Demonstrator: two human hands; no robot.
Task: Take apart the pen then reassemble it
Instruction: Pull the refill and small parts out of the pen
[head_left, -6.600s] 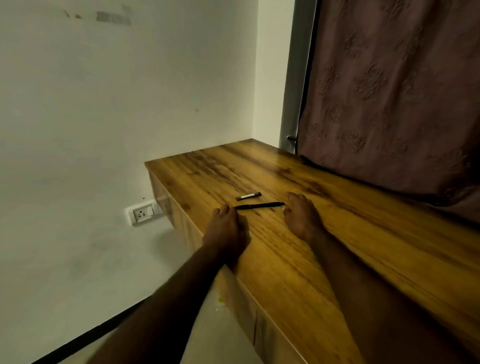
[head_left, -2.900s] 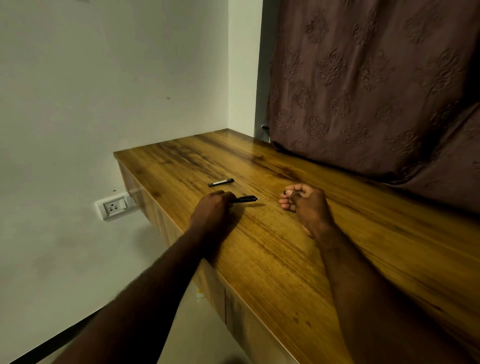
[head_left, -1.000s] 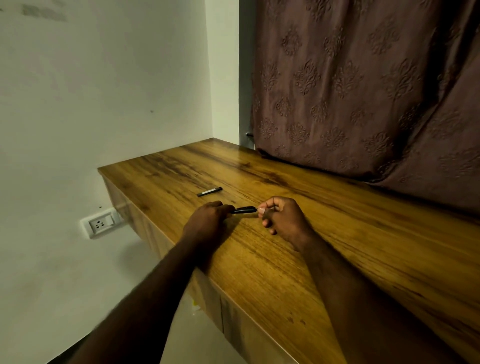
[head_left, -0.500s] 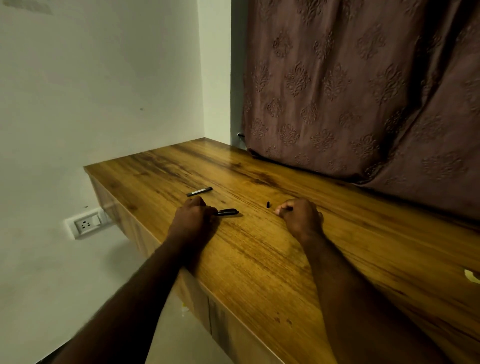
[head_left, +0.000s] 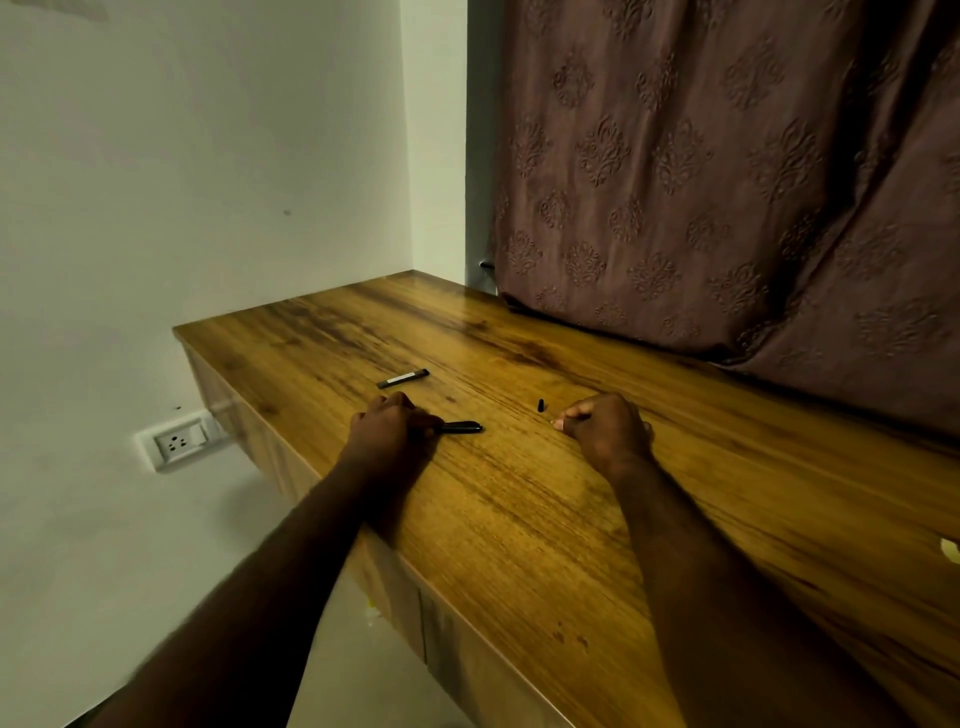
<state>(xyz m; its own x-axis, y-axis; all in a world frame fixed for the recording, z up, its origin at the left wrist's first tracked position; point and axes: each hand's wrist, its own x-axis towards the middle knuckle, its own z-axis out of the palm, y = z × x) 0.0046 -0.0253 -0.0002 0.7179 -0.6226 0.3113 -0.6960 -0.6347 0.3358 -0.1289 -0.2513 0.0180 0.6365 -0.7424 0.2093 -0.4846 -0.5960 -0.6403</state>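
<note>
Wooden tabletop (head_left: 519, 519), set into a corner of white wall (head_left: 208, 208) with a patterned curtain (head_left: 727, 182) behind, carries the pen in pieces. The cap (head_left: 403, 378) lies apart on the far side, probably put out of the way. A small black tip piece (head_left: 541, 405) sits just beyond the right hand (head_left: 605, 431), within easy reach for refitting. The left hand (head_left: 392, 428) grips one end of the pen barrel (head_left: 461, 427) low against the wood, which steadies it. The right hand rests with fingers curled, but whether it pinches anything cannot be told.
</note>
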